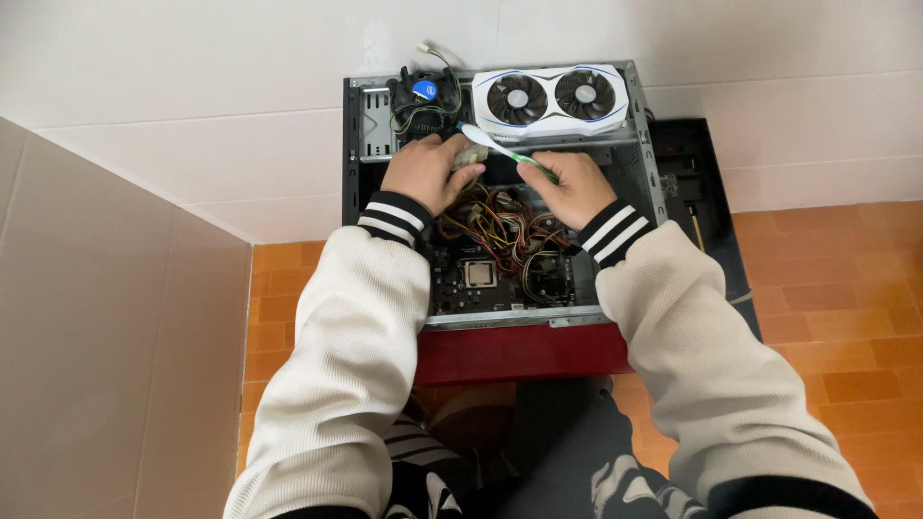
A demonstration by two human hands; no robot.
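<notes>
The open computer case (642, 144) lies on its side on the orange tiled floor (846, 317), against a white wall, and everything is placed from it. Inside the case, near its middle, the left hand (423, 173) is clenched around a pale connector plug (470, 157) at the end of the cable bundle (495, 221). Just beside it, also inside the case, the right hand (572, 185) grasps a green-and-white toothbrush (492, 144) by its handle, the brush head pointing across toward the left hand and lying just above the plug. The coloured cables spread below both hands, over the motherboard (481, 288), whose square processor (480, 273) sits toward the case's near edge. On the case's far edge rests a white two-fan graphics card (550, 98); beside it, at the far left corner, sits a black cooler fan (423, 96) with a blue hub.
</notes>
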